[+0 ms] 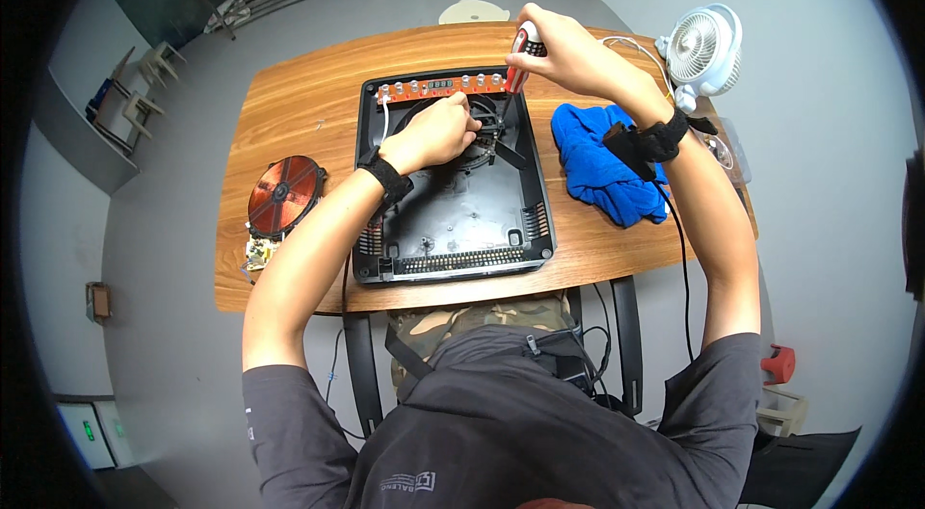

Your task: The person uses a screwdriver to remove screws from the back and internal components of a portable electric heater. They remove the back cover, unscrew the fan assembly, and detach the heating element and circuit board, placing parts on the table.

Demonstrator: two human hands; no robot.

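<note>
A black plastic induction cooker housing (453,210) lies open side up on the wooden table, in front of me. My right hand (564,52) grips a screwdriver (520,76) with a red, white and black handle, held nearly upright. Its shaft points down at the right side of a black cooling fan (489,124) in the far part of the housing. My left hand (436,133) reaches into the housing, its fingers curled closed on the fan; the fingertips partly hide it. Along the housing's far edge runs an orange control board (438,87), with a white cable at its left end.
Left of the housing are a round copper coil (286,193) and a small circuit board (258,254). A crumpled blue cloth (602,167) lies to the right. A white fan (703,52) stands at the table's far right corner. A black cable (682,249) hangs from my right wrist.
</note>
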